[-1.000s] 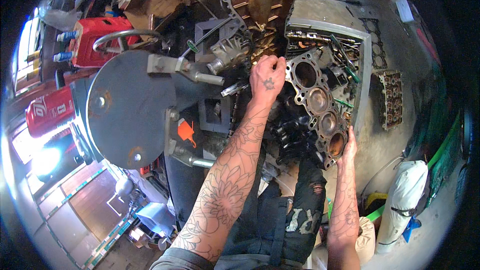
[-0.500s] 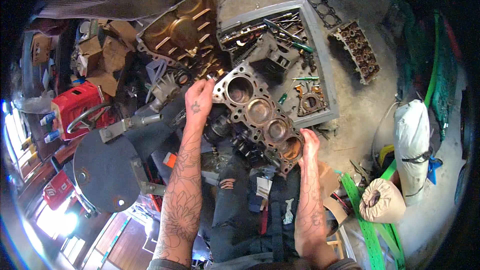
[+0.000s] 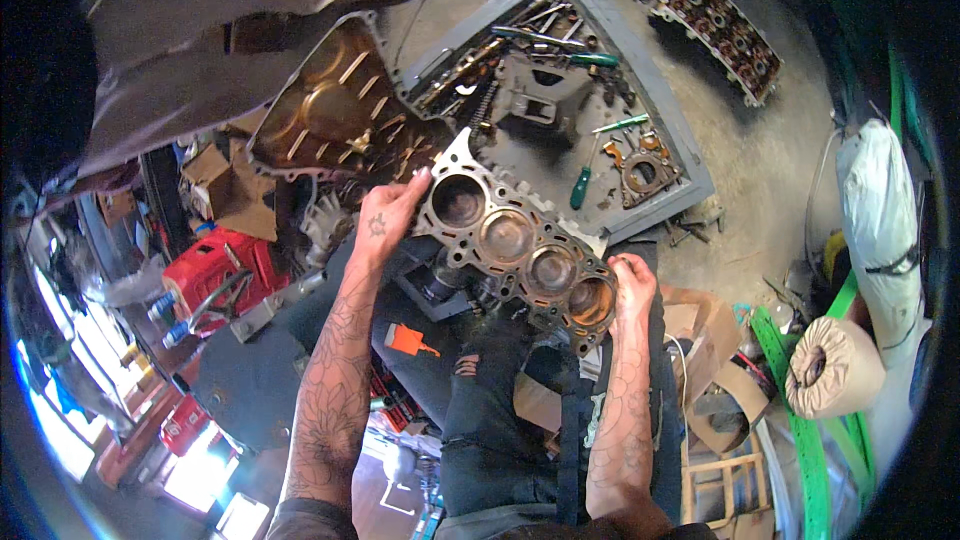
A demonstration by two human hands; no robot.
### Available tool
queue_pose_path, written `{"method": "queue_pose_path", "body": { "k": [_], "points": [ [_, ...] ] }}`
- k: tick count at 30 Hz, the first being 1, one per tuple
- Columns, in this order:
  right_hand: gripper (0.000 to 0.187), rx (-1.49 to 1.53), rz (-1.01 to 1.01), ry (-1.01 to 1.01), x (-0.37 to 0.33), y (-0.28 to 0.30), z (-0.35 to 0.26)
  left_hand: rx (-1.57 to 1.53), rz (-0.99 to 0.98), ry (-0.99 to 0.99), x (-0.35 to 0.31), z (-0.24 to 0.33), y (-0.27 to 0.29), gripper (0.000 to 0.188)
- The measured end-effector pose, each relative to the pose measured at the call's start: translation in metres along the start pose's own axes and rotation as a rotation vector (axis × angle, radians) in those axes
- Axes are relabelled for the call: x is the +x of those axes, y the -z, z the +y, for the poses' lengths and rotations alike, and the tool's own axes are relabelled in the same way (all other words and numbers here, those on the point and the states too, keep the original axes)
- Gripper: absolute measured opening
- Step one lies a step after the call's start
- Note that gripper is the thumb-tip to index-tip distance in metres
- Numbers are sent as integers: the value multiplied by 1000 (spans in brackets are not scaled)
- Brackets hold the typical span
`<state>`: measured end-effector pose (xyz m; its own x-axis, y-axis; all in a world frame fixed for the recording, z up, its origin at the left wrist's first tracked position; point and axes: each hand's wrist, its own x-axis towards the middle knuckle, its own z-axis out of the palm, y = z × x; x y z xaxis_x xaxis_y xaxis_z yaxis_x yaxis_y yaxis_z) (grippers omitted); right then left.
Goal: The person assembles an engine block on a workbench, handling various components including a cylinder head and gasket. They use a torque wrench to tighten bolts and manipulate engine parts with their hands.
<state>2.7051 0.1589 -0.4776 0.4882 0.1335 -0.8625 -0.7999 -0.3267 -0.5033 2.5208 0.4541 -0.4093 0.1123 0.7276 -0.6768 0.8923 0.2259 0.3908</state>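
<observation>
An engine block slants across the middle in front of me, its flat top with several round cylinder bores facing up. Pistons show inside some bores, and the nearest right one has a rusty wall. My left hand is closed on the block's upper left end, thumb along the edge. At the lower right end, my right hand grips the other side, fingers curled. The undersides of both grips are hidden. Below the block's left side, dark engine parts show partly.
Beyond the block lies a grey-framed tray with tools and metal parts. A bronze-coloured cover stands left of it; a cylinder head rests at far right. Another person's leg is at upper left. A paper roll stands right.
My view has shifted, so the tray and surroundings sit differently. The block has tilted slightly, showing more of its ribbed far side. Both hands keep hold. More of the other person's leg shows.
</observation>
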Motion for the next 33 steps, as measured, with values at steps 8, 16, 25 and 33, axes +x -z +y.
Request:
{"method": "queue_pose_path", "body": {
  "k": [8,16,25,33],
  "points": [
    [8,-1,11,-30,10,6,6,-72,-42,-9,-4,6,-4,53],
    [9,-203,-79,44,20,-49,-45,-223,83,68,4,-40,16,51],
    [14,-266,-198,34,36,-85,-66,-233,145,164,0,-50,25,47],
    [12,-190,-117,-31,40,-43,-48,-176,85,98,6,-20,9,53]
  ]
}}
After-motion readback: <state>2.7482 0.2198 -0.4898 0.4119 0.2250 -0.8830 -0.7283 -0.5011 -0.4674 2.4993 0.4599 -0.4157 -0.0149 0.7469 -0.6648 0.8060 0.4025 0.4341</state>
